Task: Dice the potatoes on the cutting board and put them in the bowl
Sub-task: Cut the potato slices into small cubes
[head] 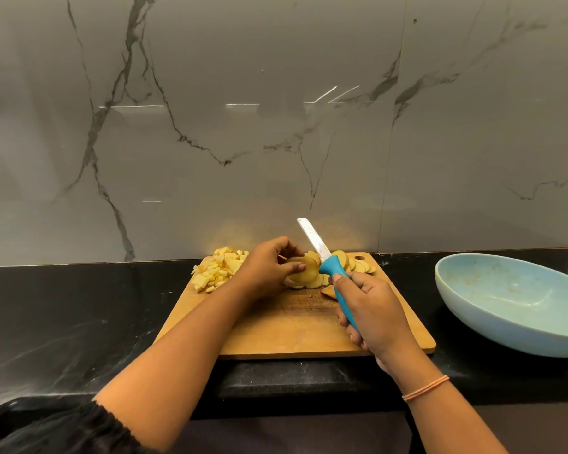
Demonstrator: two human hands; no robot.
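grey marble wall (276, 126), black counter (79, 306)

Cut off by the picture's right edge: bowl (492, 326) at the right end of the counter (79, 306), right part out of view; cut off at the bottom left corner: dark sleeve (63, 430). Partly hidden: knife (312, 239) handle, mid-length covered by the gripping right hand (374, 309); potato slices (304, 268) near the far edge of the cutting board (292, 332), several masked by the handle and by the left hand (266, 270) holding the front ones, count not tellable; right fringe of the diced pile (217, 268) at the cutting board's far left corner, behind that same hand. Near left edge of the cutting board, covered by the left forearm (184, 348).
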